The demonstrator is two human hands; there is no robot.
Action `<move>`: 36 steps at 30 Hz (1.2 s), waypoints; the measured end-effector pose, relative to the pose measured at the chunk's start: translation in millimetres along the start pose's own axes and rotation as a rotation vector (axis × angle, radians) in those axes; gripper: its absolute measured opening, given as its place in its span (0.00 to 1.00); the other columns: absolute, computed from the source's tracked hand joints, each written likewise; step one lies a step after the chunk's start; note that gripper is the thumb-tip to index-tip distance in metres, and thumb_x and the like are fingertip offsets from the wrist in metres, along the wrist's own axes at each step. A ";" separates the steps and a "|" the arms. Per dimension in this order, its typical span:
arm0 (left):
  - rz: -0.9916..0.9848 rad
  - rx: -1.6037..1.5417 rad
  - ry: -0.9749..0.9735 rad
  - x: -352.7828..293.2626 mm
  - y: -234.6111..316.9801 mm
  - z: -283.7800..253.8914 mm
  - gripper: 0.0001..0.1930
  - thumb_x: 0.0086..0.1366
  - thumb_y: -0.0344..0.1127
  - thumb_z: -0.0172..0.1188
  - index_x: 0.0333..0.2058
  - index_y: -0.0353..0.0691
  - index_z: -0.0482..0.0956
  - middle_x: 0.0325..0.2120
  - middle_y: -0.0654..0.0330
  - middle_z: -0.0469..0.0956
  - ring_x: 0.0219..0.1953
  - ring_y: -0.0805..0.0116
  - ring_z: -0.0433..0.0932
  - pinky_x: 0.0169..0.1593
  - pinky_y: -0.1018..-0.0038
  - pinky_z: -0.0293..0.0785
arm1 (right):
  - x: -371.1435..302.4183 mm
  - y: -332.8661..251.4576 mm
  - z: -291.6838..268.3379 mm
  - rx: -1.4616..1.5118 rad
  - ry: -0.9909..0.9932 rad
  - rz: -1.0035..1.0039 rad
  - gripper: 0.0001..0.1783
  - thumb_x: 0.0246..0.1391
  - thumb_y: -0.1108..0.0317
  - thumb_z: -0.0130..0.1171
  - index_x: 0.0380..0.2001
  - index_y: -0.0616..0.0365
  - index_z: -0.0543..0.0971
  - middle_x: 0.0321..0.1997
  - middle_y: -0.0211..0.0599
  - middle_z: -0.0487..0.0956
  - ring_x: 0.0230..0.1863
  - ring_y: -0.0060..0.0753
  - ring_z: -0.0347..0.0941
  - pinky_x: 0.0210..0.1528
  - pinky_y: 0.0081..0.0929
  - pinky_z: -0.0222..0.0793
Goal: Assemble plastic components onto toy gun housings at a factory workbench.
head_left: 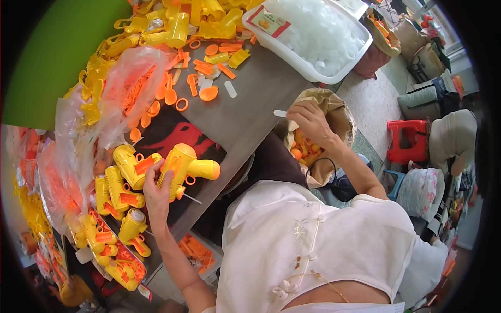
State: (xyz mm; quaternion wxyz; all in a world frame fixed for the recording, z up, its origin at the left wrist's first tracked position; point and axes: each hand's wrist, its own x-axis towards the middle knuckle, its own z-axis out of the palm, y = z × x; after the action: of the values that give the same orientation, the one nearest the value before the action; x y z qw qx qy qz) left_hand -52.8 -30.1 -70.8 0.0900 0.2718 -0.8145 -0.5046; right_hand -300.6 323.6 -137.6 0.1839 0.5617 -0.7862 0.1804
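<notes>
My left hand is closed round a yellow toy gun with an orange tip, above the near edge of the table. A thin metal rod sticks out beside the toy's lower end; what it belongs to is hidden. My right hand pinches a small white flat strip with rounded ends, over an open brown paper sack. Orange and yellow pieces show inside the sack. Left of my left hand lie several similar yellow toy guns with orange triggers.
Loose orange and yellow parts spread over the grey table. Clear plastic bags hold orange pieces. A white tub of translucent parts stands at the back right. Beyond the sack are a red stool and several bags on the floor.
</notes>
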 end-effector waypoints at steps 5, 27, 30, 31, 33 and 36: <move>0.081 0.129 0.061 -5.0 -8.2 3.4 0.18 0.66 0.34 0.58 0.52 0.31 0.73 0.43 0.56 0.76 0.46 0.70 0.74 0.52 0.76 0.67 | 57.7 -44.5 0.6 1.172 0.119 0.855 0.06 0.55 0.72 0.60 0.36 0.61 0.79 0.29 0.28 0.78 0.32 0.23 0.73 0.35 0.22 0.68; 0.145 -0.382 0.353 -8.4 33.8 41.9 0.16 0.59 0.28 0.64 0.47 0.35 0.76 0.35 0.61 0.80 0.38 0.75 0.76 0.47 0.76 0.71 | 157.6 -132.8 28.5 1.577 -0.251 0.683 0.09 0.57 0.65 0.61 0.34 0.59 0.76 0.29 0.24 0.74 0.28 0.12 0.66 0.32 0.13 0.62; 0.302 0.069 0.421 -11.9 18.7 34.5 0.16 0.56 0.30 0.66 0.43 0.39 0.78 0.36 0.62 0.79 0.40 0.70 0.75 0.50 0.71 0.68 | 156.0 -107.8 29.8 1.547 -0.225 0.620 0.09 0.56 0.64 0.60 0.33 0.58 0.76 0.32 0.22 0.70 0.27 0.11 0.63 0.30 0.12 0.60; 0.439 0.378 0.455 -12.6 13.0 33.6 0.15 0.54 0.32 0.68 0.42 0.40 0.79 0.36 0.63 0.79 0.42 0.67 0.74 0.51 0.69 0.65 | 154.6 -96.6 26.5 1.554 -0.264 0.632 0.09 0.56 0.64 0.60 0.32 0.58 0.76 0.33 0.21 0.70 0.26 0.11 0.63 0.29 0.12 0.59; 0.433 0.404 0.428 -14.0 11.3 38.1 0.15 0.52 0.33 0.69 0.40 0.42 0.80 0.37 0.64 0.78 0.43 0.66 0.73 0.51 0.68 0.64 | 152.0 -79.5 25.1 1.555 -0.325 0.703 0.08 0.56 0.65 0.60 0.32 0.57 0.75 0.32 0.20 0.70 0.27 0.10 0.63 0.29 0.12 0.58; 0.436 0.426 0.390 -13.4 13.2 37.9 0.14 0.50 0.32 0.70 0.37 0.41 0.82 0.37 0.63 0.78 0.43 0.64 0.73 0.51 0.68 0.64 | 152.4 -66.4 23.4 1.584 -0.454 0.783 0.08 0.56 0.64 0.59 0.32 0.56 0.76 0.30 0.19 0.70 0.27 0.09 0.62 0.28 0.11 0.57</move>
State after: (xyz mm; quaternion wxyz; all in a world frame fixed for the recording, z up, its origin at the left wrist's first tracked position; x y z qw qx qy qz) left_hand -62.2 10.9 -75.6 0.2907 0.1957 -0.9077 -0.2311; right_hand -285.5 167.4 -77.8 -0.4890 0.2389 -0.5842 0.6021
